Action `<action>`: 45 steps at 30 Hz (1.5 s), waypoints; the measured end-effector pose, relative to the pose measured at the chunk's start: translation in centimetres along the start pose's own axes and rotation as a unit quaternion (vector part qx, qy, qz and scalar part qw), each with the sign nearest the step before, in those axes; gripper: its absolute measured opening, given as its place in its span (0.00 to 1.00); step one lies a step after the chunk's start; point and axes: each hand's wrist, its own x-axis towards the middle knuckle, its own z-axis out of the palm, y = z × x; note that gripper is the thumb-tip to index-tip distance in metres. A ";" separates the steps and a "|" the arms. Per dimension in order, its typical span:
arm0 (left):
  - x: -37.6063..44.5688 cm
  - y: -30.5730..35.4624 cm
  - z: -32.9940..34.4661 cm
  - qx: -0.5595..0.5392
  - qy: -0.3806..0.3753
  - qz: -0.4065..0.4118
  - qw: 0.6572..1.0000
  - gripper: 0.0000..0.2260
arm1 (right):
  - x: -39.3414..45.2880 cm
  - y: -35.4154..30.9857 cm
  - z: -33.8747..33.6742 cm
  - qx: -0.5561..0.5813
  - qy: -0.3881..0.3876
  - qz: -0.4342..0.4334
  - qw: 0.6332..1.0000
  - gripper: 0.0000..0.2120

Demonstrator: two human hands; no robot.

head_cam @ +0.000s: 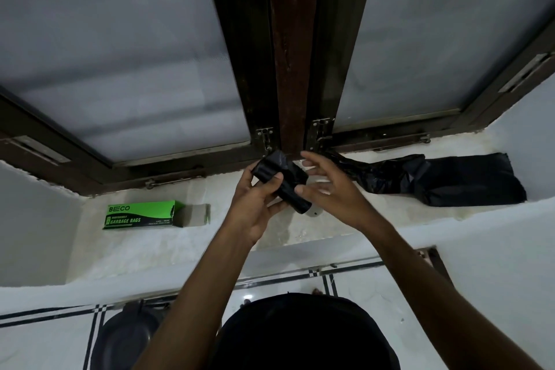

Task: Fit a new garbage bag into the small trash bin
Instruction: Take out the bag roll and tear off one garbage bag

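Observation:
My left hand (255, 204) grips a black roll of garbage bags (277, 180) above the window sill. Fingers spread, my right hand (327, 189) hovers at the roll's right side, its fingertips close to the plastic; whether they touch it I cannot tell. A loose black garbage bag (435, 180) lies crumpled and stretched out on the sill to the right. The green garbage bag box (144, 215) lies on the sill to the left, its end flap open. A dark small trash bin (129, 336) stands on the floor at the lower left, partly hidden by my left arm.
The white stone window sill (300, 234) runs under a dark wooden window frame (292, 54) with frosted panes and metal latches. White walls flank the recess. White floor tiles (360, 288) with black lines lie below. My dark clothing fills the bottom centre.

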 end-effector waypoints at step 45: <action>-3.6 4.3 -22.6 0.577 0.257 0.264 0.730 0.28 | 6.1 -3.1 18.5 0.089 -0.046 0.157 0.982 0.10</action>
